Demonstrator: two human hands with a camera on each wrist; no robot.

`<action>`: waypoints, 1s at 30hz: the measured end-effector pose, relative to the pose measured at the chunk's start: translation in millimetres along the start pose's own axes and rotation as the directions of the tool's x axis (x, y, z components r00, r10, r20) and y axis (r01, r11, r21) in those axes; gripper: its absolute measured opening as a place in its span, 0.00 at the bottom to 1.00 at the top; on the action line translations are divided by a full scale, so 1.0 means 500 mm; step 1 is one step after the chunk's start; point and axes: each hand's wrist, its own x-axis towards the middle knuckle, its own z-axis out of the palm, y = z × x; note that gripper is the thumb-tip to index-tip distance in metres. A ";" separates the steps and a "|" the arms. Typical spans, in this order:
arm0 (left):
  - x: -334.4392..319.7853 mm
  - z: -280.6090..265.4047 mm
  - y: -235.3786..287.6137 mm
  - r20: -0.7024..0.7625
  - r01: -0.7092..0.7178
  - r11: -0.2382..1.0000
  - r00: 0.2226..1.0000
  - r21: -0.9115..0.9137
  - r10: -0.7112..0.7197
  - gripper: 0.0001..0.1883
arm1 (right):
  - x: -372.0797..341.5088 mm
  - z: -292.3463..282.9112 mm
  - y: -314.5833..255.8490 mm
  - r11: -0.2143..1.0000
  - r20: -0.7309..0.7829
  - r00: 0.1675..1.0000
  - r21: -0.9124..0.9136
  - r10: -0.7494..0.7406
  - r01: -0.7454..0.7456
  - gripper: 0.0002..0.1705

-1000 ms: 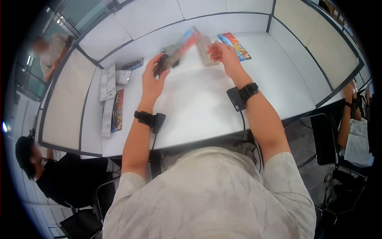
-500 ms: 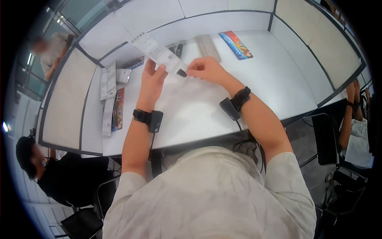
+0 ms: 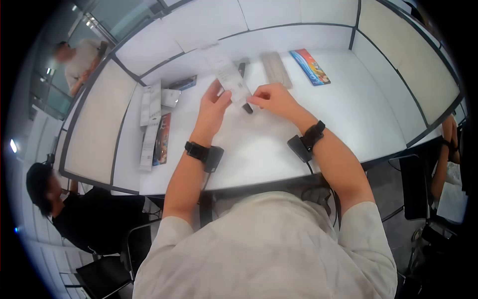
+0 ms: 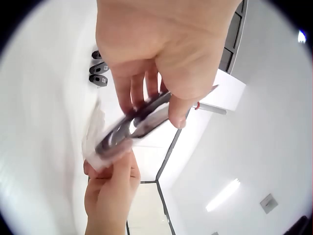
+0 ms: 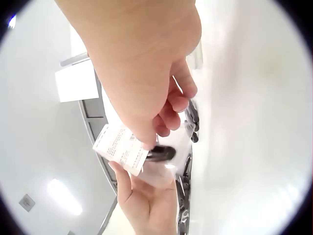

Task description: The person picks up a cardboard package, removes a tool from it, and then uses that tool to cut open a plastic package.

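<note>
A retail pack (image 3: 230, 77) with a printed white card back is tilted above the table, and a dark tool (image 3: 247, 108) shows at its lower end. My left hand (image 3: 215, 107) grips the pack's side between thumb and fingers. At the lower end, my right hand (image 3: 276, 99) pinches the pack's edge with thumb and fingertips. Clear plastic wraps the dark tool (image 4: 132, 125) in the left wrist view. The right wrist view shows fine print on the white card (image 5: 120, 147) beside the tool's black end (image 5: 161, 153).
Behind the hands lie a clear plastic package (image 3: 277, 70) and a colourful card (image 3: 309, 66). Several dark tools (image 4: 98, 68) sit on the table. White-backed packs (image 3: 150, 104) and a red card pack (image 3: 162, 139) line the left side. Low partitions (image 3: 298, 36) enclose the table.
The pack has turned from its coloured face to its white printed back. My right hand has come from beside the clear package down to the pack's lower end. The head view has shifted slightly.
</note>
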 end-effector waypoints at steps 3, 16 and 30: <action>0.001 -0.005 -0.003 0.124 0.160 0.974 0.982 -0.163 -0.141 0.29 | 0.004 -0.014 -0.010 0.960 -0.121 0.971 0.218 0.204 -0.174 0.21; -0.018 0.023 -0.015 0.150 0.339 0.936 0.934 -0.092 -0.324 0.31 | 0.026 -0.091 0.058 0.660 -0.372 0.837 0.751 0.401 0.018 0.11; 0.007 0.008 -0.011 0.015 -0.102 0.982 0.995 0.161 0.101 0.35 | 0.032 -0.073 0.054 0.941 -0.490 0.843 0.336 0.220 -0.050 0.11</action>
